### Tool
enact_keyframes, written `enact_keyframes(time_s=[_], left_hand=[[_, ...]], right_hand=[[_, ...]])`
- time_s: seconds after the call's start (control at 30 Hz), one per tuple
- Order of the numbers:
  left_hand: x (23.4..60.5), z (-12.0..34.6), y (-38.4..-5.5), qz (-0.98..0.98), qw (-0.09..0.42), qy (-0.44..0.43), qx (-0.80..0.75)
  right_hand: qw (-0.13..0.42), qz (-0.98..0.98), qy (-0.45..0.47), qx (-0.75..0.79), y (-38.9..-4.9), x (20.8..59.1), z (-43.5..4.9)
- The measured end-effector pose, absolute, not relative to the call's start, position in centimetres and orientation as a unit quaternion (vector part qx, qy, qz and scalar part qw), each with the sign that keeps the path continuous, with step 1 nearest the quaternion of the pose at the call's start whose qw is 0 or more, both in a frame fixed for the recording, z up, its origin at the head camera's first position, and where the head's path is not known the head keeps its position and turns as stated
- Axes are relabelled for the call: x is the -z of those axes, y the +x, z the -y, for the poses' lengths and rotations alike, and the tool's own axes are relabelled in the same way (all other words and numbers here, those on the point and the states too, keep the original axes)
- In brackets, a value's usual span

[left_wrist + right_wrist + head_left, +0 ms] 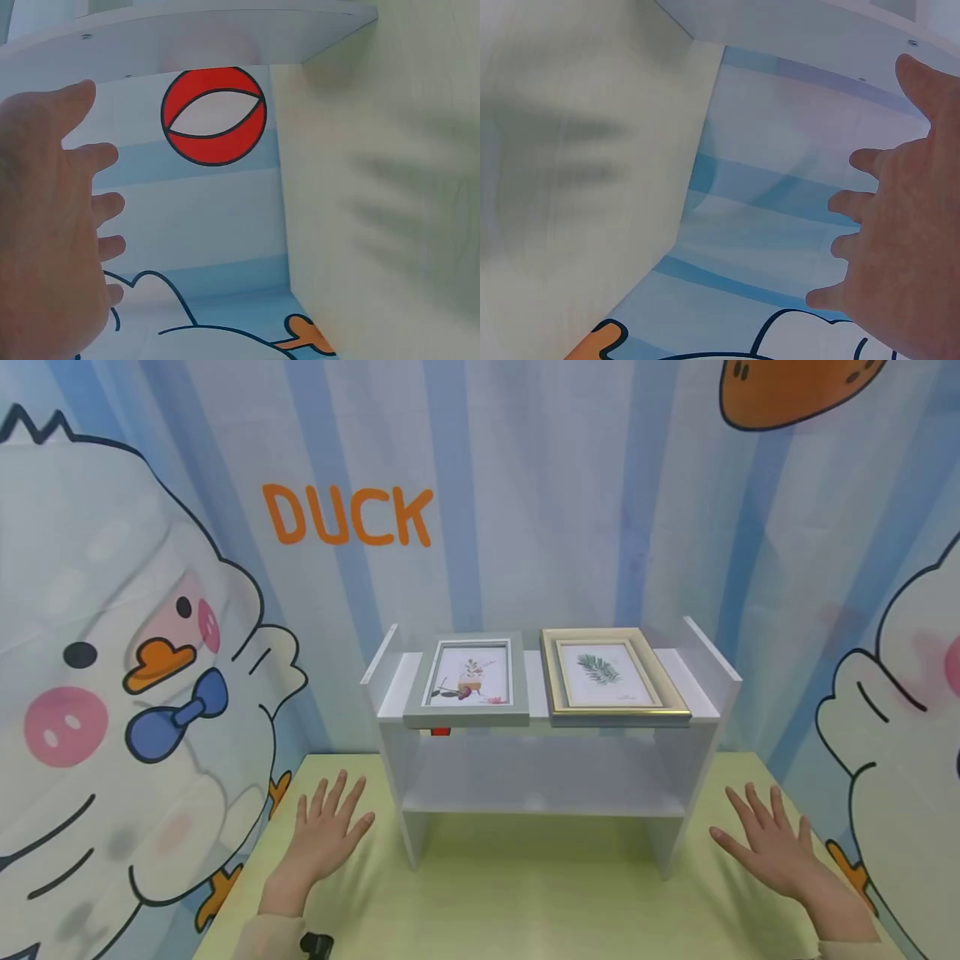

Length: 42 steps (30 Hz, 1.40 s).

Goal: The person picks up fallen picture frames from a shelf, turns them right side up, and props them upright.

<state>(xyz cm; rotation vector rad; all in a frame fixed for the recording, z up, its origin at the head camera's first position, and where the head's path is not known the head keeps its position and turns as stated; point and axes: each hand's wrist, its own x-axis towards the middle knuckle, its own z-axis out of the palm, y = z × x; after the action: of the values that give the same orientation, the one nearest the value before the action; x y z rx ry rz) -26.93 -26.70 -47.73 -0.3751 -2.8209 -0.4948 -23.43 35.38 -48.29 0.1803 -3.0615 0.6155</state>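
Note:
My left hand (326, 835) is spread over the table's left side, fingers straight and pointing forward, holding nothing. On the opposite side my right hand (776, 847) is spread the same way, also with nothing in it. Between them stands a white two-tier shelf (543, 772). Two picture frames lie on its top board: a grey-green one (517, 681) with a potted-plant print at left, and a cream-and-gold one (552, 672) with a green leaf print at right. In the wrist views, the shelf's side panels (225, 37) (780, 37) rise beyond each hand.
The pale yellow-green table (525, 902) carries the shelf. Behind it hangs a blue-striped curtain (540, 510) with the word DUCK and large cartoon ducks printed on both sides. A small black object (317, 945) shows at the left sleeve.

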Motion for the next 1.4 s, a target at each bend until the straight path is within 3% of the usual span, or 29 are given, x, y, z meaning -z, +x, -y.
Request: enact_keyframes(time_s=[0.4, 0.63, 0.87, 1.07, 1.23, 1.4], left_hand=[[42.9, 27.0, -26.9, 0.974, 0.157, -0.118, 0.115], [37.3, 26.9, -26.3, 0.962, 0.198, -0.141, 0.129], [31.9, 26.0, -26.7, 0.943, 0.25, -0.178, 0.131], [28.3, 24.4, -27.3, 0.937, 0.238, -0.191, 0.167], [26.2, 22.6, -28.0, 0.945, 0.192, -0.183, 0.193], [24.2, 20.6, -28.9, 0.947, 0.15, -0.199, 0.201]], right_hand=[[0.081, 0.978, 0.082, -0.171, -23.1, 44.1, -35.4], [0.2, 0.958, 0.109, -0.174, -21.9, 38.0, -33.9], [0.277, 0.933, 0.141, -0.18, -22.1, 32.3, -31.3], [0.266, 0.934, 0.149, -0.185, -22.6, 28.0, -27.6], [0.261, 0.934, 0.162, -0.181, -23.5, 25.4, -23.7], [0.204, 0.938, 0.18, -0.214, -24.7, 23.3, -20.3]])
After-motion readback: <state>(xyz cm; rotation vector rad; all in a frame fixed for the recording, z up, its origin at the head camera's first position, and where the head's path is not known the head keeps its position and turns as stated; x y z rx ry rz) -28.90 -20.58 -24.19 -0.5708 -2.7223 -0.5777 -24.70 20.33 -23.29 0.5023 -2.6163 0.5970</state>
